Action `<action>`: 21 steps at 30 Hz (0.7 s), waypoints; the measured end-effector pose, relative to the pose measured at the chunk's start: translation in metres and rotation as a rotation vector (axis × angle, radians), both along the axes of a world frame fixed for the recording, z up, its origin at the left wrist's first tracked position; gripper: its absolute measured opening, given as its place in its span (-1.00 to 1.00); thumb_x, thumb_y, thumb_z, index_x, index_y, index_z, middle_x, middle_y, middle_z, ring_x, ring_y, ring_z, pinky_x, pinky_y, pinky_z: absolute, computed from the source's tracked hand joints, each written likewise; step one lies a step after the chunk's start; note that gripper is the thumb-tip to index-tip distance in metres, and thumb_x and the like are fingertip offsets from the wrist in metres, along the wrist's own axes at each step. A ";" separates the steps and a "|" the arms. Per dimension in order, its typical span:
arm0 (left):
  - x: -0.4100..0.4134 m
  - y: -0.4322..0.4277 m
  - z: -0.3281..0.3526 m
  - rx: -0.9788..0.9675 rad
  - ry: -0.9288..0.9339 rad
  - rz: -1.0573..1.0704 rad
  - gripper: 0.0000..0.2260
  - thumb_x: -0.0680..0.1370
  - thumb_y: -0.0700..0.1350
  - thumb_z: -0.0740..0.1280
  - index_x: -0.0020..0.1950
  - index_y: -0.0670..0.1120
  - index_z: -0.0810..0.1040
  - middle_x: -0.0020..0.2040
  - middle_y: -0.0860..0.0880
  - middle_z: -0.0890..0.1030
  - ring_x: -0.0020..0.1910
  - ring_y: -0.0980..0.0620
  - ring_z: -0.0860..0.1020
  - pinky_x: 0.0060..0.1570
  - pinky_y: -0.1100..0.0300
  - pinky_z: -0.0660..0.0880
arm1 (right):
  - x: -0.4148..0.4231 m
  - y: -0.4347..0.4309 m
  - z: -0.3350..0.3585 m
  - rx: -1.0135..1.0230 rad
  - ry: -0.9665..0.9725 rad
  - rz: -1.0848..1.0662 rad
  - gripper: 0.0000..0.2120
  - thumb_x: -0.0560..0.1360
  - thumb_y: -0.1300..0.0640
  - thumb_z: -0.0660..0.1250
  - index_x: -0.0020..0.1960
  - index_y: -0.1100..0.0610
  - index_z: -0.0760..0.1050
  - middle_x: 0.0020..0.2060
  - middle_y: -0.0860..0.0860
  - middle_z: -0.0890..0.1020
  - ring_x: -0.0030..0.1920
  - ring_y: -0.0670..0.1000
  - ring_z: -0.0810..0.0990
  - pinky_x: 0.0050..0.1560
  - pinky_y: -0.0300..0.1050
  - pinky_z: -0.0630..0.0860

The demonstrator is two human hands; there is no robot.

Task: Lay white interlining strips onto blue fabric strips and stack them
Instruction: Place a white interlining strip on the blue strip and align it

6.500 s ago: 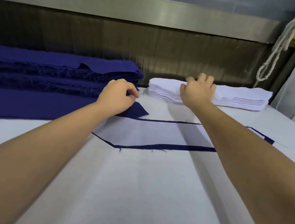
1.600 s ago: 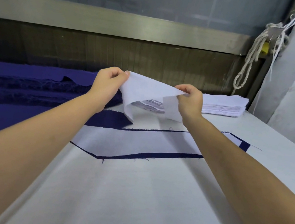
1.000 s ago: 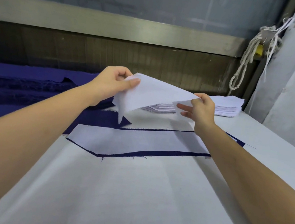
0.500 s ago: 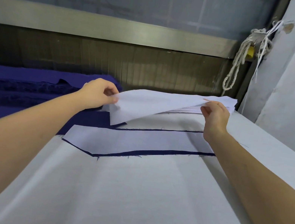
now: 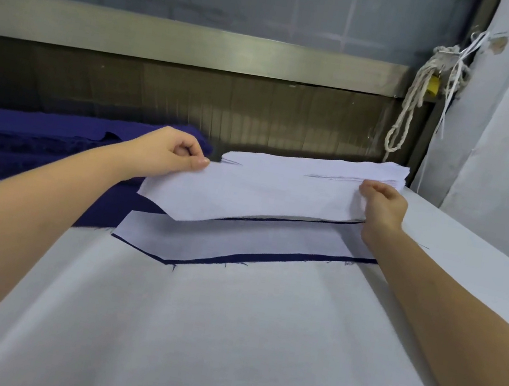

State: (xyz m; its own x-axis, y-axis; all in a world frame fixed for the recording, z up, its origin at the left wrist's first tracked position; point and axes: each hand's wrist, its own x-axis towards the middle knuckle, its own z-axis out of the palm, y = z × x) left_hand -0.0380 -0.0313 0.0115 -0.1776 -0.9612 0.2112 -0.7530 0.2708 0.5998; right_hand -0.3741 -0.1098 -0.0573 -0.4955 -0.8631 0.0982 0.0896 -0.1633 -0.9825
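A white interlining strip point(image 5: 245, 196) is stretched flat in the air between my hands. My left hand point(image 5: 170, 154) pinches its left end and my right hand point(image 5: 380, 205) pinches its right end. Just below it a bare blue fabric strip point(image 5: 145, 204) lies on the table, mostly hidden by the held strip. In front of that lies another blue strip point(image 5: 255, 257) with white interlining point(image 5: 238, 239) on top. The stack of white interlining point(image 5: 345, 171) sits behind the held strip. Folded blue fabric point(image 5: 35, 137) is piled at the left.
The white padded table point(image 5: 220, 340) fills the foreground. A metal rail and a dark slatted wall point(image 5: 228, 103) run along its back edge. A rope bundle point(image 5: 412, 101) hangs at the back right beside a white covered surface point(image 5: 508, 152).
Both hands have pulled the white strip out flat and lowered it toward the bare blue strip. Earlier it hung folded between my hands above the stack.
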 end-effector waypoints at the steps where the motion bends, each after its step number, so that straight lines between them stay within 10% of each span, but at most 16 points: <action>1: 0.004 0.002 -0.001 0.036 -0.017 -0.002 -0.87 0.50 -0.03 0.38 -0.10 -0.07 0.61 -0.08 -0.24 0.65 -0.14 -0.07 0.58 -0.02 0.04 0.47 | -0.003 0.000 0.000 0.001 0.026 -0.012 -0.79 0.44 0.36 0.32 -0.21 0.06 0.55 -0.25 -0.12 0.56 -0.13 -0.07 0.50 -0.07 -0.26 0.41; 5: 0.017 0.006 -0.007 0.183 -0.114 -0.011 -0.92 0.44 0.00 0.43 -0.13 0.04 0.65 -0.19 0.08 0.69 -0.16 0.20 0.61 -0.12 0.35 0.41 | -0.013 0.002 0.000 0.040 0.120 -0.051 -0.67 0.38 0.49 0.26 -0.22 0.07 0.53 -0.21 -0.04 0.56 -0.12 0.01 0.50 -0.16 -0.27 0.43; 13: 0.031 0.016 -0.018 0.257 -0.159 0.025 -0.94 0.52 -0.08 0.38 -0.12 -0.02 0.63 -0.17 0.02 0.62 -0.18 0.08 0.54 -0.26 0.28 0.49 | -0.014 0.009 0.005 0.058 0.129 -0.004 -0.64 0.37 0.48 0.33 0.00 0.09 0.52 0.01 0.05 0.48 -0.09 0.01 0.47 -0.16 -0.23 0.41; 21: 0.043 0.024 -0.029 0.195 0.011 0.109 -0.92 0.49 -0.07 0.41 -0.08 -0.05 0.59 -0.11 -0.04 0.66 -0.15 0.00 0.60 -0.19 0.14 0.51 | -0.023 0.013 0.014 0.159 -0.333 0.031 -0.56 0.39 0.39 0.40 0.23 0.16 0.46 0.08 0.07 0.54 0.01 0.05 0.50 0.07 -0.16 0.50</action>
State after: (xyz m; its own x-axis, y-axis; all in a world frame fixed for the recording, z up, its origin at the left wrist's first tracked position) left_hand 0.0052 -0.0077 -0.0174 -0.0687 -0.9974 0.0208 -0.7647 0.0660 0.6410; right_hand -0.3973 -0.0966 -0.0437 -0.4511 -0.8697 -0.2006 0.4114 -0.0032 -0.9115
